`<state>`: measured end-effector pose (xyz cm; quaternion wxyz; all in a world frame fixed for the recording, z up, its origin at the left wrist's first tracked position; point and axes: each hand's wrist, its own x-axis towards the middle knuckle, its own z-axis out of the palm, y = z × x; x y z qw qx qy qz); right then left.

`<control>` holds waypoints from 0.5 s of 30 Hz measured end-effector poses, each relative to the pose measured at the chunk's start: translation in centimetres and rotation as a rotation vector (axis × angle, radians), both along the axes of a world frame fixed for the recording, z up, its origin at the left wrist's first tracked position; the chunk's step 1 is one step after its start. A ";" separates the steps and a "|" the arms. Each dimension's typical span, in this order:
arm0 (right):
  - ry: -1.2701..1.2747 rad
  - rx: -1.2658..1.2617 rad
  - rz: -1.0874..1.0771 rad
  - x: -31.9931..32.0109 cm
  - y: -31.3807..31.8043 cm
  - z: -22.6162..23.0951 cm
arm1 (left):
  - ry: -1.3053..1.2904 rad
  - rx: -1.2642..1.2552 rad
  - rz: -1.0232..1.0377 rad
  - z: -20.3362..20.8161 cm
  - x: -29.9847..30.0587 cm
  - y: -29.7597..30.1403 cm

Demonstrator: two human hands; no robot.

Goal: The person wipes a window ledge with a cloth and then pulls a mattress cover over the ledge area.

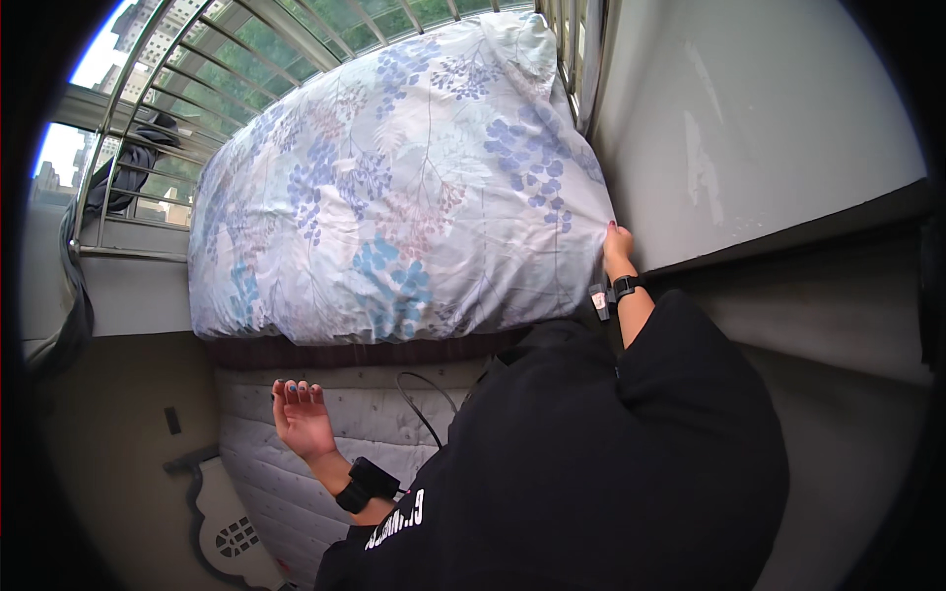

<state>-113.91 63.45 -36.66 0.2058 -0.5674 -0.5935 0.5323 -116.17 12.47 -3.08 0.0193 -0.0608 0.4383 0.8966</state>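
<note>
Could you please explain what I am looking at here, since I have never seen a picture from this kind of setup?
There is no machine: a person wears a wide-angle camera on the head, looking down, so straight edges bend. The black sleeves are their own arms. The right hand has a grip on the edge of a floral duvet draped over the window ledge against the metal bars. The left hand is open, palm up, holding nothing, above a pale quilted mattress. Both wrists wear black bands.

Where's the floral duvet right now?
In the head view the floral duvet is draped over the window sill against the window grille, with the right hand gripping its right edge beside the wall.
</note>
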 end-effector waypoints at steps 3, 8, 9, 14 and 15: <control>-0.335 0.132 0.035 -1.1 0.0 -2.6 | 0.002 0.017 0.006 -0.1 0.0 -0.1; -0.156 -0.165 0.087 -0.5 -0.2 -3.1 | -0.026 0.015 0.063 -0.5 0.7 -0.8; -0.164 -0.093 0.161 0.2 -0.6 -3.3 | -0.042 0.010 0.078 -0.7 0.8 -1.0; -0.269 -0.077 0.351 1.0 -1.4 -2.8 | -0.037 0.035 0.122 -1.5 1.1 -2.1; -0.265 -0.067 0.356 1.1 -1.4 -2.7 | -0.050 0.043 0.141 -1.4 1.2 -2.1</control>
